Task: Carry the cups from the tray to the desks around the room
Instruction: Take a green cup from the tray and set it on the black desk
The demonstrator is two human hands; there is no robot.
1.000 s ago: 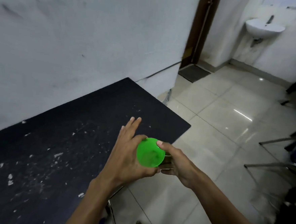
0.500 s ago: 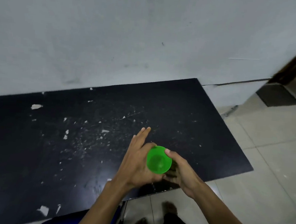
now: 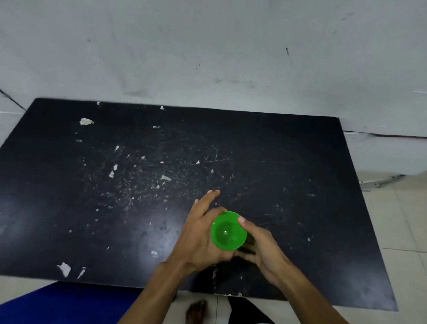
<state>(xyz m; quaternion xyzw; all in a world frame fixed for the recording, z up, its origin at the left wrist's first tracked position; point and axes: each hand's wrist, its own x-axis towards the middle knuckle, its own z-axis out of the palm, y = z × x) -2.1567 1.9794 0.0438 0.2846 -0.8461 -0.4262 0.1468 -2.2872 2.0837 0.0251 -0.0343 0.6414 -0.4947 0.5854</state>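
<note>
Now over the desk [image 3: 102,217], green cup [image 3: 228,231] sits between both hands.

Head view: looks steeply down from above the scuffed black rectangular desk top [image 3: 128,206], facing the pale wall [image 3: 215,48].
Nearness: close; desk fills the frame beyond both hands.

A scuffed black desk [image 3: 103,204] stands against a pale wall [image 3: 216,35] on tiled floor [image 3: 416,239].
</note>
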